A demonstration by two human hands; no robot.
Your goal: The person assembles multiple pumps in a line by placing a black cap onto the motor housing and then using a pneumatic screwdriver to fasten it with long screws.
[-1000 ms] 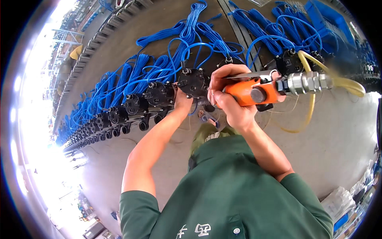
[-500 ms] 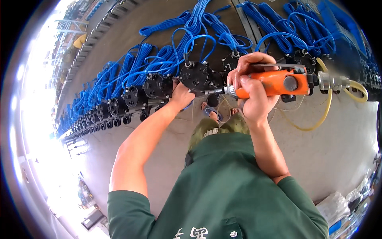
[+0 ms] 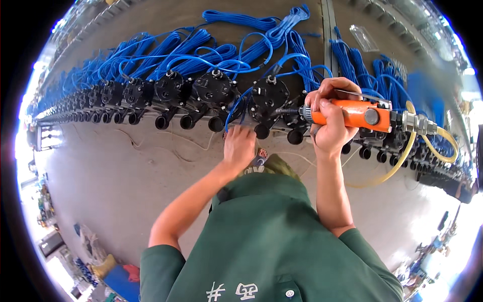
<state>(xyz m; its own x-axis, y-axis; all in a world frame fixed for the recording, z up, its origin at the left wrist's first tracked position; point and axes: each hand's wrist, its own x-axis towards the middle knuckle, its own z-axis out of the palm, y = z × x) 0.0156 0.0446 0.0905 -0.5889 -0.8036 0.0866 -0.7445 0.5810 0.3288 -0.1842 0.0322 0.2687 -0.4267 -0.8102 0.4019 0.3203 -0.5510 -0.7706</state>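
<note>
Right hand [image 3: 330, 121] clamps the orange cylindrical air screwdriver [image 3: 352, 115], tip beside a round black housing [image 3: 270, 94]; left hand [image 3: 239, 148] at a thin blue cable [image 3: 232, 109], grip unclear. Which housings are finished? Can't tell.

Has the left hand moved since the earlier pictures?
Yes: against the row of black housings, the left hand has drawn back toward the green shirt.
</note>
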